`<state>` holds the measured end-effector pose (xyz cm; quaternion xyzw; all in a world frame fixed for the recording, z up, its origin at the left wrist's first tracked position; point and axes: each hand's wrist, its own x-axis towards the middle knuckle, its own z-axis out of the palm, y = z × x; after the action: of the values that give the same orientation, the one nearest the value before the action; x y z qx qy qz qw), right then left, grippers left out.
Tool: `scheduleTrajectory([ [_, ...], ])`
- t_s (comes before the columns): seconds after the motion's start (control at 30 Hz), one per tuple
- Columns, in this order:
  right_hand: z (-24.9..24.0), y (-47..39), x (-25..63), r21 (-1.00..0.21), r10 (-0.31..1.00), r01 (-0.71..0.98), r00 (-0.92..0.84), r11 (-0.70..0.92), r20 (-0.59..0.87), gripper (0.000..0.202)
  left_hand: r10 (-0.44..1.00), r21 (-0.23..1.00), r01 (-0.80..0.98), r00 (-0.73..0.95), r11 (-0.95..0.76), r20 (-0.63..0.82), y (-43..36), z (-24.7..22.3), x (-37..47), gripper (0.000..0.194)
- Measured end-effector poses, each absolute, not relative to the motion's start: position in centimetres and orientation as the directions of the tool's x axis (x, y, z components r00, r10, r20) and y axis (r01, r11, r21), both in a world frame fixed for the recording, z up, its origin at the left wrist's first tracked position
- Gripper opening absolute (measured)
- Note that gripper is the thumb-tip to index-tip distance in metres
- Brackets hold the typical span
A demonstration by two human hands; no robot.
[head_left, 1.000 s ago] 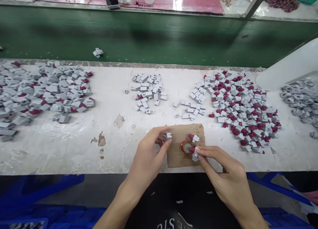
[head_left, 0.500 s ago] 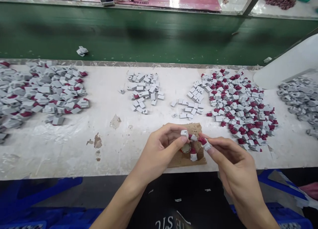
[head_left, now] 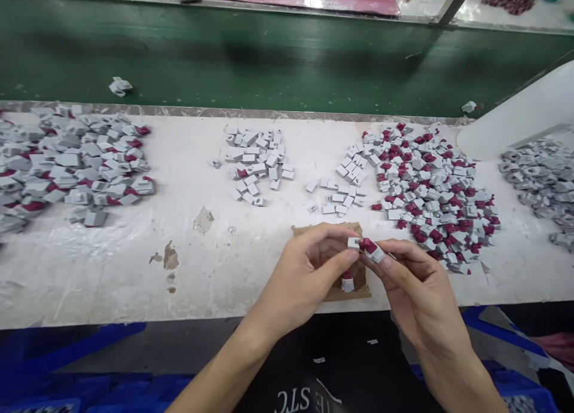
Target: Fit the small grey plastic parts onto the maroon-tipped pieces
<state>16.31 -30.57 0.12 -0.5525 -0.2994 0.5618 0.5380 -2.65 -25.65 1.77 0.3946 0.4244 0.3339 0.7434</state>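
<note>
Between the thumb and fingers of my left hand [head_left: 309, 266] is a small light-grey plastic block [head_left: 353, 243] with a notch in its face. My right hand [head_left: 419, 284] pinches a grey-and-maroon plastic piece [head_left: 373, 250], its maroon end pointing at the block. The two parts meet or nearly meet; I cannot tell whether they are joined. Below them lies a brown cardboard piece [head_left: 332, 294] on the white worktable [head_left: 269, 257]. Another grey-and-maroon piece [head_left: 347, 283] rests on that cardboard, partly hidden by my left hand.
Grey-and-maroon pieces are heaped at the right [head_left: 434, 192] and larger ones at the left [head_left: 67, 162]. Grey blocks [head_left: 258, 159] lie mid-table. A green belt [head_left: 278, 66] runs behind, with a white curved panel [head_left: 524, 111] at right. Blue bins [head_left: 121, 392] stand below.
My hands have come together, bringing the grey block and the maroon end of the other piece close. The left hand has moved right. The view has shifted slightly.
</note>
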Motion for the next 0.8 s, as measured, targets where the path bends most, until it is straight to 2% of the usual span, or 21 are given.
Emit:
scheduleTrajectory([
  [0.13, 0.2, -30.5, 16.3, -0.946, 0.94, -0.217, 0.19, -0.241, -0.284, 0.01, 0.827, 0.88, -0.138, 0.432, 0.455, -0.36, -25.8, 1.4, -2.9, 0.018],
  [0.33, 1.3, -29.7, 17.2, -0.96, 0.964, -0.089, 0.023, -0.264, -0.267, 0.004, 0.827, 0.929, -0.041, 0.472, 0.368, -0.306, -25.5, 1.6, -3.7, 0.01],
  [0.47, 2.1, -28.1, 17.5, -0.97, 0.972, -0.073, 0.021, -0.233, -0.235, 0.007, 0.814, 0.948, -0.022, 0.519, 0.317, -0.26, -23.7, 2.8, -3.9, 0.009],
  [0.53, 2.7, -26.6, 17.8, -0.978, 0.979, -0.028, -0.004, -0.206, -0.206, 0.011, 0.815, 0.97, 0.054, 0.533, 0.236, -0.228, -21.8, 3.2, -3.6, 0.009],
  [0.6, 3.2, -24.0, 18.6, -0.976, 0.984, 0.138, -0.035, -0.17, -0.177, 0.016, 0.825, 0.981, 0.169, 0.538, 0.096, -0.173, -19.0, 3.2, -3.4, 0.009],
  [0.67, 3.6, -20.0, 19.9, -0.906, 0.989, 0.396, 0.068, -0.149, -0.133, 0.019, 0.878, 0.953, 0.3, 0.467, -0.049, -0.102, -15.2, 3.0, -3.2, 0.008],
  [0.7, 3.7, -17.5, 20.8, -0.832, 0.976, 0.524, 0.201, -0.179, -0.084, 0.02, 0.924, 0.923, 0.374, 0.378, -0.091, -0.062, -13.1, 2.8, -3.3, 0.008],
  [0.8, 3.4, -9.3, 24.5, -0.731, 0.888, 0.618, 0.459, -0.289, 0.038, 0.033, 0.996, 0.79, 0.608, 0.071, -0.08, 0.047, -6.7, 2.1, -3.8, 0.009],
])
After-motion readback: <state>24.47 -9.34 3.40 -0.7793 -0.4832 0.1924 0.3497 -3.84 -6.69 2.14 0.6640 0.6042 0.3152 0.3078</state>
